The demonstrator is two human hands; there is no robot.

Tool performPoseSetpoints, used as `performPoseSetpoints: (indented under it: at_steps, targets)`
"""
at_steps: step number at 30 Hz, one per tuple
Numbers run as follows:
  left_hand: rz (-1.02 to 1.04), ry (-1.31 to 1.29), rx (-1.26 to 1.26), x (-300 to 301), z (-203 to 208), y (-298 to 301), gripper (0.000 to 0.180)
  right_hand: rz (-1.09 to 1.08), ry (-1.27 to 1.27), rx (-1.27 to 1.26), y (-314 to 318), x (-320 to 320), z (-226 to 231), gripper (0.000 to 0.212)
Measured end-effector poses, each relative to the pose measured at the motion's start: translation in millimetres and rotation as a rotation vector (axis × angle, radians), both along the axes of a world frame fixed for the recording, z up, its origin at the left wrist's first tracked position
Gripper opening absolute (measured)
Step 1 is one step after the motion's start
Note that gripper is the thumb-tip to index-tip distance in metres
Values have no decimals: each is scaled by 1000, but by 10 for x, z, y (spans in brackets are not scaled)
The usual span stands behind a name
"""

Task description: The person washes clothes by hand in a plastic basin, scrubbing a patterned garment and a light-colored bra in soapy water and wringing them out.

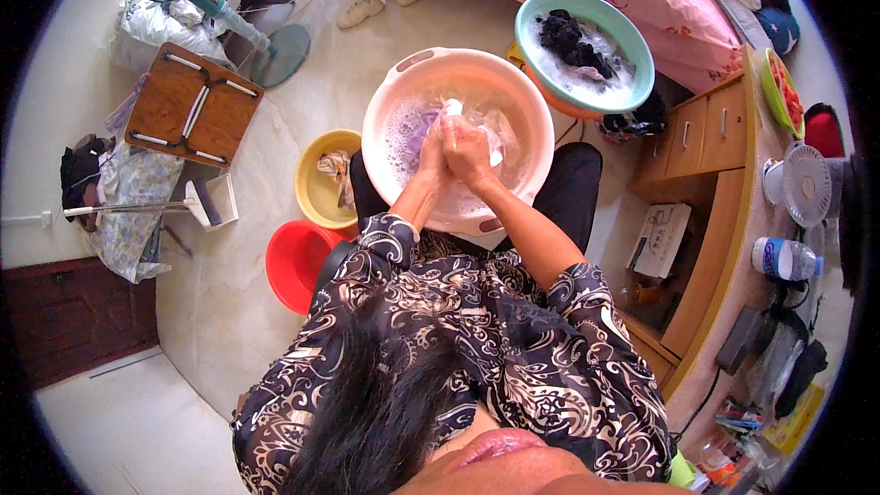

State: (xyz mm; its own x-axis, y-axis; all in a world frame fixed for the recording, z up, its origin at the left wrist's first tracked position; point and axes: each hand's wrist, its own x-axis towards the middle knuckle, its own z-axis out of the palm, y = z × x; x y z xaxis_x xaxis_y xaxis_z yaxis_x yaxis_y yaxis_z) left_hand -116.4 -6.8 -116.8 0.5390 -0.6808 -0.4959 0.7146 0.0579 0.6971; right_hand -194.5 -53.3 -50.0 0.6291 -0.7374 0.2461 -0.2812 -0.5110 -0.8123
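Both my hands are pressed together over a pale pink basin [530, 119] of soapy water between my knees. My left hand [433, 154] and my right hand [469, 148] are closed around a white cloth [453, 107], which shows above the fingers. Most of the cloth is hidden inside the grip. Whitish fabric also shows in the water beside my right hand. Purple fabric [423, 126] lies among the suds to the left of my hands.
A yellow basin [307, 192] with striped cloth and a red basin [291, 266] stand at left. A teal basin [642, 64] holding dark laundry in suds is at far right. Wooden drawers [701, 133] line the right; a folded table [192, 105] and dustpan [220, 202] stand left.
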Motion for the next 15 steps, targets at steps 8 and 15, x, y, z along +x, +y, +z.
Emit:
performPoseSetpoints:
  at_steps: [8,15]
  targets:
    - [-95,-808,258,0,265,-7,57,-64,-182,589,-467,-24,-604,33]
    - [-331,-1507,682,24,388,209,77,-110,157,-11,-735,-312,-494,47]
